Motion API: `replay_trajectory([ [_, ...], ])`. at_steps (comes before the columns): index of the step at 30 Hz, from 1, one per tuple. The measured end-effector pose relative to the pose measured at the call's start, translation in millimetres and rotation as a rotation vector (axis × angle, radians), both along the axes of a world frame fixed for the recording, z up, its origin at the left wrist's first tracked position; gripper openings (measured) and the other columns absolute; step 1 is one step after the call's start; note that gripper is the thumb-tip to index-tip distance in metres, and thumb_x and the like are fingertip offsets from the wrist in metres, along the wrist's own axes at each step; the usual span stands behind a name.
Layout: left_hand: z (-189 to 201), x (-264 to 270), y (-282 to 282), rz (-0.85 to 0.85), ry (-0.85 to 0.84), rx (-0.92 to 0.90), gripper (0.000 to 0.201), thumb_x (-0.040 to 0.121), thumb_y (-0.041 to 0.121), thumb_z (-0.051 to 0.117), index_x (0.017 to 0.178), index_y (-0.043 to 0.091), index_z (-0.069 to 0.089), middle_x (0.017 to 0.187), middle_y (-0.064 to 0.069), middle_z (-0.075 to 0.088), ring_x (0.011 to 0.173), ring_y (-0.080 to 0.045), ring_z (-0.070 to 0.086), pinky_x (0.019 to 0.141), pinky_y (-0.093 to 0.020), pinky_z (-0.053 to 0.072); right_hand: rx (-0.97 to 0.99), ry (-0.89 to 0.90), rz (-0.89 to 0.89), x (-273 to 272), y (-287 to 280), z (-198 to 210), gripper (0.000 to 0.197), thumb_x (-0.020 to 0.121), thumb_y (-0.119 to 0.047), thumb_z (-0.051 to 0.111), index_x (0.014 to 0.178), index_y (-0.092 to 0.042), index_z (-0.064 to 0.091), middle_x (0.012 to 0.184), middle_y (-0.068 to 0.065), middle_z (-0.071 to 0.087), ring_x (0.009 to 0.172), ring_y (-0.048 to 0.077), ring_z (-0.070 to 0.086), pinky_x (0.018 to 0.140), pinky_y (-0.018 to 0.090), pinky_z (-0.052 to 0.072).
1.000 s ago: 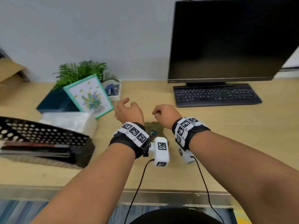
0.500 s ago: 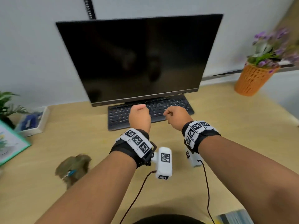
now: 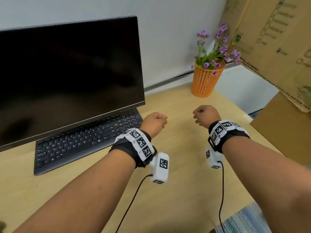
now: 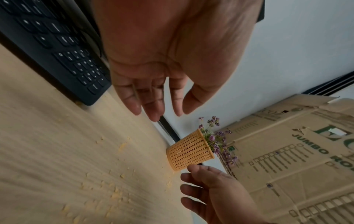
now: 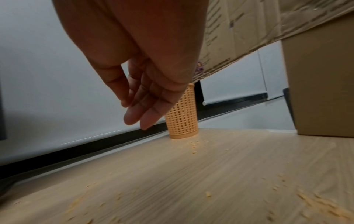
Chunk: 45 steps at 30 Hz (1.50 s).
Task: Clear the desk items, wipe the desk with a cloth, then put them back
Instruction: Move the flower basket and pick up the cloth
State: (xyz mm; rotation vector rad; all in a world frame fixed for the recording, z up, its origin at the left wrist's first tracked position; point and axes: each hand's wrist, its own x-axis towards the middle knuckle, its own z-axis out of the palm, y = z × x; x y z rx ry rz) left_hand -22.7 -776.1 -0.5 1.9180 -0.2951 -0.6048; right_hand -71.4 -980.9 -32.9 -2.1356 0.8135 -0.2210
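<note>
Left hand [image 3: 154, 122] above desk [image 3: 176, 190], fingers [image 4: 149, 104] relaxed, loosely hanging, holding nothing. Right hand [image 3: 206, 116] likewise empty, fingers [image 5: 145, 109] slack and pointing down. Head view makes both look like fists, probably just foreshortening; wrist views show loose fingers.

Orange mesh pot [image 3: 206, 81] with purple flowers [image 3: 217, 46] upright on desk, beyond both sets of fingertips, nearer right hand, untouched. Keyboard [image 3: 84, 142] beside left fingers, under monitor [image 3: 67, 78]. Yellowish crumbs [image 5: 193, 145] scattered on desk below fingers. Cardboard boxes [image 3: 277, 47] past right hand.
</note>
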Motion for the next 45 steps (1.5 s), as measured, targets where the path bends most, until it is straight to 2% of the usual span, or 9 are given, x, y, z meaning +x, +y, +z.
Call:
replay_trajectory([
  [6, -3.5, 5.2, -17.4, -0.040, -0.019, -0.002, 0.012, 0.091, 0.011, 0.051, 0.096, 0.018, 0.059, 0.085, 0.005, 0.058, 0.085, -0.014, 0.057, 0.071, -0.026, 0.045, -0.007, -0.037, -0.056, -17.3, -13.6, 4.5, 0.019, 0.091, -0.010, 0.048, 0.092, -0.005, 0.066, 0.090, 0.009, 0.066, 0.077, 0.025, 0.065, 0.074, 0.040, 0.055],
  [9, -5.4, 4.4, -28.2, -0.063, -0.004, -0.036, 0.013, 0.092, 0.012, 0.051, 0.092, 0.021, 0.060, 0.090, 0.002, 0.059, 0.087, -0.014, 0.058, 0.075, -0.028, 0.047, -0.105, -0.009, -0.046, -27.8, -19.6, 16.2, 0.022, 0.089, -0.007, 0.047, 0.098, -0.007, 0.067, 0.089, 0.003, 0.061, 0.087, 0.027, 0.062, 0.071, 0.031, 0.049],
  [13, -1.6, -8.1, -45.0, -0.051, 0.020, -0.064, 0.014, 0.091, 0.011, 0.051, 0.090, 0.022, 0.060, 0.090, 0.001, 0.059, 0.087, -0.015, 0.058, 0.070, -0.026, 0.046, -0.177, 0.002, -0.042, -28.6, -37.6, 29.8, 0.027, 0.087, -0.009, 0.052, 0.112, -0.010, 0.064, 0.111, 0.007, 0.062, 0.101, 0.025, 0.058, 0.077, 0.026, 0.041],
  [19, 31.1, -10.9, -70.7, -0.021, -0.110, -0.066, 0.015, 0.090, 0.010, 0.052, 0.100, 0.018, 0.061, 0.090, -0.001, 0.060, 0.085, -0.015, 0.057, 0.071, -0.027, 0.047, -0.128, 0.060, -0.078, -1.0, -85.3, 42.5, 0.050, 0.086, -0.015, 0.057, 0.134, -0.013, 0.045, 0.113, 0.012, 0.060, 0.089, 0.028, 0.060, 0.073, 0.035, 0.051],
  [26, 36.3, 18.0, -52.4, 0.139, -0.111, -0.087, 0.016, 0.093, 0.011, 0.050, 0.102, 0.019, 0.060, 0.096, 0.000, 0.060, 0.090, -0.014, 0.059, 0.075, -0.026, 0.046, -0.154, 0.081, -0.077, 55.0, -136.7, 59.1, 0.062, 0.086, -0.012, 0.055, 0.144, -0.020, 0.033, 0.131, 0.019, 0.050, 0.104, 0.037, 0.059, 0.074, 0.037, 0.050],
  [31, 30.9, 31.1, -18.3, 0.294, -0.117, -0.056, 0.018, 0.093, 0.008, 0.049, 0.096, 0.020, 0.061, 0.094, -0.002, 0.062, 0.087, -0.015, 0.059, 0.076, -0.028, 0.047, -0.174, 0.122, -0.096, 92.5, -157.4, 55.7, 0.074, 0.086, -0.012, 0.054, 0.149, -0.031, 0.020, 0.137, 0.025, 0.040, 0.115, 0.042, 0.052, 0.093, 0.045, 0.047],
  [34, 34.0, 38.1, -3.1, 0.352, -0.121, -0.007, 0.020, 0.093, 0.007, 0.049, 0.104, 0.015, 0.062, 0.094, -0.005, 0.063, 0.088, -0.017, 0.059, 0.074, -0.028, 0.048, -0.163, 0.142, -0.087, 109.5, -162.5, 48.3, 0.072, 0.086, -0.013, 0.056, 0.148, -0.032, 0.024, 0.141, 0.024, 0.036, 0.122, 0.042, 0.047, 0.099, 0.046, 0.045],
  [40, 35.3, 52.7, -7.4, 0.376, -0.131, -0.007, 0.020, 0.093, 0.010, 0.048, 0.108, 0.014, 0.062, 0.098, -0.006, 0.064, 0.090, -0.017, 0.059, 0.074, -0.027, 0.049, -0.175, 0.117, -0.159, 118.9, -144.8, 28.5, 0.058, 0.086, -0.032, 0.063, 0.135, -0.006, 0.044, 0.137, 0.025, 0.031, 0.115, 0.045, 0.047, 0.099, 0.046, 0.040],
  [45, 24.1, 50.4, -20.6, 0.336, -0.108, -0.017, 0.015, 0.092, 0.010, 0.049, 0.096, 0.020, 0.059, 0.094, -0.003, 0.061, 0.086, -0.014, 0.058, 0.074, -0.028, 0.047, -0.199, -0.081, -0.087, 93.2, -118.3, 17.8, 0.054, 0.074, -0.034, 0.076, 0.116, -0.003, 0.060, 0.124, 0.024, 0.051, 0.111, 0.040, 0.053, 0.096, 0.041, 0.044],
])
